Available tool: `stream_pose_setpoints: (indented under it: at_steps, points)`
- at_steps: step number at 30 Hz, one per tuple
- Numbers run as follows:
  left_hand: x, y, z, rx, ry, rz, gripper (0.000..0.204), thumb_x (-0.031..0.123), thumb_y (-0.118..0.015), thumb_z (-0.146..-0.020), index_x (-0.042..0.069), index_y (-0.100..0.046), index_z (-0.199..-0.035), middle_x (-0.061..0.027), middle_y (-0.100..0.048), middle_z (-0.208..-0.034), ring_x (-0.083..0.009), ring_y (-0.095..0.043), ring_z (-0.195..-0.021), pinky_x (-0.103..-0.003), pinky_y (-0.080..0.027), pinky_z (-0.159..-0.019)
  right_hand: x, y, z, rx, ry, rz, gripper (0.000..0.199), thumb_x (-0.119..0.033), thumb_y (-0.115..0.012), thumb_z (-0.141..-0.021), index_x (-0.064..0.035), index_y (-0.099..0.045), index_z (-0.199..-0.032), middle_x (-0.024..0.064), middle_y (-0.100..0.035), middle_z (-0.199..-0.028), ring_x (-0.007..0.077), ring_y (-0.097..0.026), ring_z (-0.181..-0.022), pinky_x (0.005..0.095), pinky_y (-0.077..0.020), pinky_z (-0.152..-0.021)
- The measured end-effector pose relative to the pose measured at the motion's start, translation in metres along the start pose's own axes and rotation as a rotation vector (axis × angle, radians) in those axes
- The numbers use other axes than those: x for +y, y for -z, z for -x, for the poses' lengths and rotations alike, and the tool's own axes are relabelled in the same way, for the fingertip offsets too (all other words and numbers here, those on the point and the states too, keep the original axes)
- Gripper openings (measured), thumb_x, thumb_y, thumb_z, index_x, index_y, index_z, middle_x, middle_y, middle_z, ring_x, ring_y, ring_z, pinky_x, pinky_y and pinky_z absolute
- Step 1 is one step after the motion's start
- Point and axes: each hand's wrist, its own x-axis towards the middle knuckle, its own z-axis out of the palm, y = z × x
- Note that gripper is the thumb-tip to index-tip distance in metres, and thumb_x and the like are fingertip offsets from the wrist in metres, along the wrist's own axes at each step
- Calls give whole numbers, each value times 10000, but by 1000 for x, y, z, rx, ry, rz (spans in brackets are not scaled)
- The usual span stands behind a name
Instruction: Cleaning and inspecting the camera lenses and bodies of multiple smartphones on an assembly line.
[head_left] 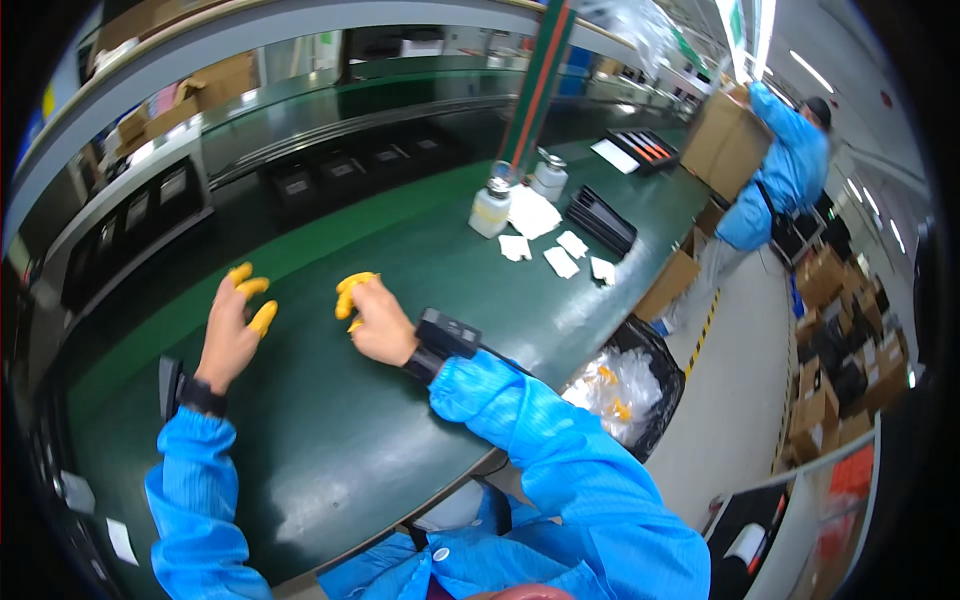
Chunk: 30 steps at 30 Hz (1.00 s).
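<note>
My left hand hovers above the green tabletop, yellow finger cots on its fingertips. Its fingers are apart with nothing between them. To its right, my right hand is also over the table, its fingers bent and wearing yellow finger cots. I see nothing in it. Each wrist has a black strap; a small black box sits on the right one. Beyond the right hand stand two dispenser bottles, next to white wipes and a stack of black trays.
A row of dark panels lies along the far side of the bench. A green post rises from the bench. A lined bin with clear plastic stands at the right edge. Farther right, a person in blue handles a large carton.
</note>
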Motion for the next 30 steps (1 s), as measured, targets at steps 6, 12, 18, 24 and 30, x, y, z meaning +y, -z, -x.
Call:
stream_pose_setpoints:
  at_steps: [6,12,18,24,30]
  points:
    - [-79,-10,45,157,164,334,247,-1,-618,-881,12,-638,-1127,-83,-595,-1195,-194,-587,-1072,-285,-485,-896,-8,-16,1,-39,86,-66,312,106,-517,-690,-4,-611,-966,156,-576,-1010,324,-572,-913,384,-500,-772]
    - [-69,-8,54,97,107,396,306,-69,-572,-863,-18,-595,-1164,-45,-584,-1153,-156,-586,-1041,-260,-454,-918,-18,-23,11,-196,-31,-171,275,-140,-596,-900,37,-601,-1111,189,-665,-838,314,-661,-741,385,-524,-698]
    - [-67,-10,47,77,143,402,325,-92,-552,-860,-22,-589,-1175,-47,-581,-1156,-160,-587,-1047,-255,-448,-935,-15,-16,5,-254,-59,-95,299,-160,-607,-897,23,-590,-1132,157,-685,-807,293,-681,-729,372,-532,-683]
    - [-75,-13,42,87,156,464,338,-113,-547,-856,-26,-583,-1181,-56,-588,-1151,-161,-588,-1069,-253,-453,-948,-10,-15,1,-268,-96,-152,274,-164,-623,-883,16,-606,-1088,160,-686,-780,285,-686,-707,371,-528,-637]
    - [-68,-11,47,102,194,462,341,-124,-541,-849,-33,-582,-1175,-56,-566,-1167,-168,-587,-1086,-256,-455,-948,-5,-19,5,-223,2,-130,288,-172,-602,-920,29,-589,-1126,178,-686,-811,273,-674,-662,366,-522,-618]
